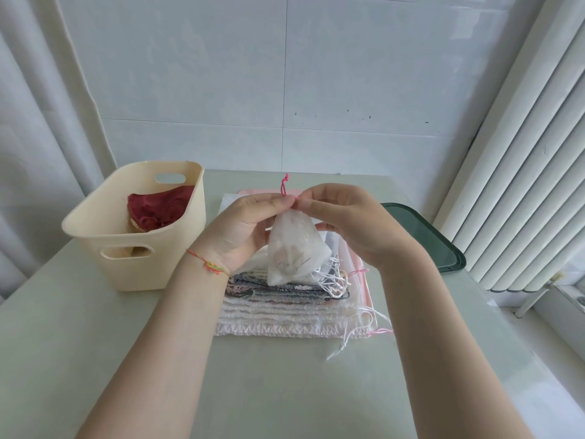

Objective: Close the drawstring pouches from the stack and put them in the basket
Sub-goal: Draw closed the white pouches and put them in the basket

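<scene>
We see the left hand (250, 229) and right hand (345, 223) meeting above the table (285, 391), fingers pinched together on the gathered neck of a sheer white pouch (292, 248), which hangs over the stack of pouches (294, 308). A pink drawstring (284, 185) sticks up at twelve o'clock from the pinch. The cream basket (133, 229) sits at nine o'clock of the stack (a dark red pouch (158, 207) already lies inside). A dark green tray (433, 242) lies at three o'clock, partly hidden behind the right hand. Loose white cords (351, 331) trail off the stack's near right corner.
</scene>
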